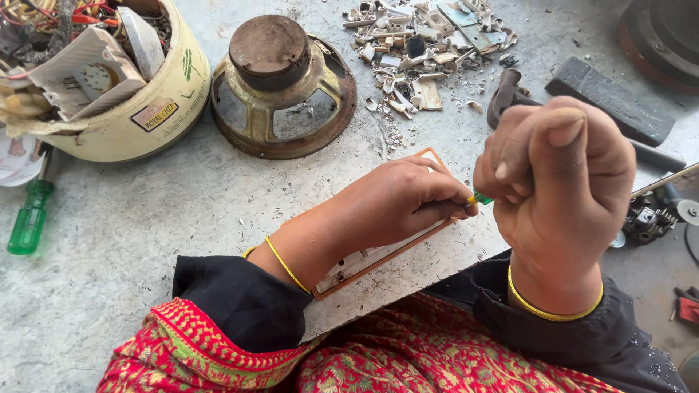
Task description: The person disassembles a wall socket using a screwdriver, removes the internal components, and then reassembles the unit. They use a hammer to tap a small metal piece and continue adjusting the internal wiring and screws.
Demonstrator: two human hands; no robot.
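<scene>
My left hand [397, 200] presses down on a flat orange-framed switch plate [378, 258] that lies on the grey concrete slab [145, 211]. The hand covers most of the plate; only its far corner and near edge show. My right hand [557, 171] is fisted around a small tool with a green and yellow handle [478, 197], of which only a short bit shows between the two hands. The tool's tip is hidden by my left fingers. Both wrists carry thin yellow bangles.
A rusty speaker frame [280, 87] stands at the back. A cream bucket [138, 109] full of scrap sits far left, a green screwdriver [29, 218] beside it. Broken white plastic bits [422, 51] lie at the back. A hammer [510, 91] and dark block [608, 98] are behind my right hand.
</scene>
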